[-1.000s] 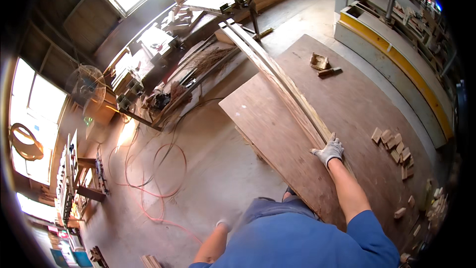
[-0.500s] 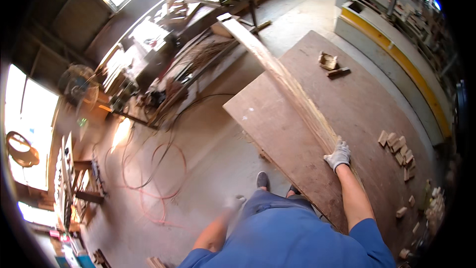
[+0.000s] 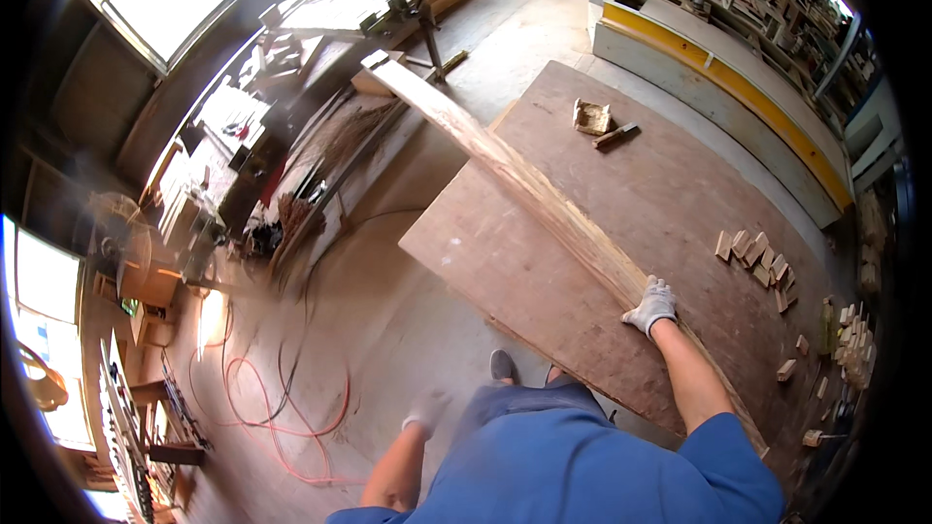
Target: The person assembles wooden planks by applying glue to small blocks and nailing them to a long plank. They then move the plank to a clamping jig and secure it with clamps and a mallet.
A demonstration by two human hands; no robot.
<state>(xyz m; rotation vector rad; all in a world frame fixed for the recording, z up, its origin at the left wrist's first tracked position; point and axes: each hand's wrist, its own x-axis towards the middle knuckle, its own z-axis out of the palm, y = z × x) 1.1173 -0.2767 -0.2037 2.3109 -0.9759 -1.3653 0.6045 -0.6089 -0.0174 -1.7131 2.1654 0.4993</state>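
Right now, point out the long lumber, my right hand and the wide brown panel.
Long lumber point(image 3: 539, 196): head view, on its upper face, between far end and hand.
Right hand point(image 3: 650, 309): head view, on the back of the glove.
Wide brown panel point(image 3: 670, 194): head view, on its bare top.

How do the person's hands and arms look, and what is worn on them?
The right hand wears a pale, whitish glove that ends around the wrist. The left hand is blurred, but seems to have a similar covering. The sleeves are blue and short, leaving the forearms bare.
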